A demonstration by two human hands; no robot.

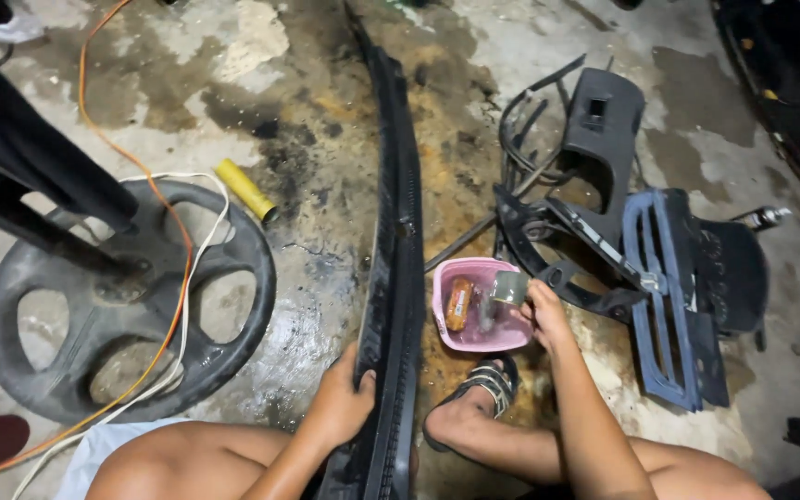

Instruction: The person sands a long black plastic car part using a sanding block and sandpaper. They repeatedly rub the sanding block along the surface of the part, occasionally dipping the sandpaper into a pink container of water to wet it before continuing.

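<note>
Pink tub (480,306) — one; two hands: left hand (343,403), right hand (541,310).

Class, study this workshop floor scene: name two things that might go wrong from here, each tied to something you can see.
1. The right hand lifts a small grey cup over the pink tub; it might slip or spill.
2. The left hand grips the long black trim strip on a wet, stained floor; the strip may slide.
</note>
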